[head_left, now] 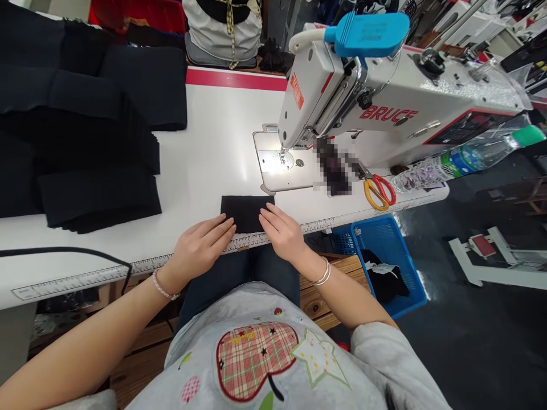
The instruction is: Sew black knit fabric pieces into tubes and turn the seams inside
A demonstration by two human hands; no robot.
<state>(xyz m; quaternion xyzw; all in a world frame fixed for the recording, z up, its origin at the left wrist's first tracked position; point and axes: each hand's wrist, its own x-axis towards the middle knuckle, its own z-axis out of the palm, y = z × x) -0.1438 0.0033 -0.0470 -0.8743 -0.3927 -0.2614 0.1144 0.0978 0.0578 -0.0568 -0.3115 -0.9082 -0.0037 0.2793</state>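
A small black piece of fabric (247, 214) lies flat near the front edge of the white sewing table (213, 154). My left hand (204, 242) rests with outstretched fingers on its left side. On the opposite side, the fingertips of my right hand (282, 230) lie flat along the fabric's right edge. Neither hand is closed around anything. Just beyond the fabric is the metal needle plate (277, 176) of a white sewing machine (363, 97), under its presser foot (283, 154). A measuring tape strip (316, 225) runs along the table edge below my hands.
Stacks of folded black fabric (98, 188) fill the table's left side. Scissors (378, 191) with red and yellow handles and a plastic bottle (453, 162) lie to the right. A blue basket (397, 250) with dark cloth stands lower right. A black cable (77, 250) crosses the left front.
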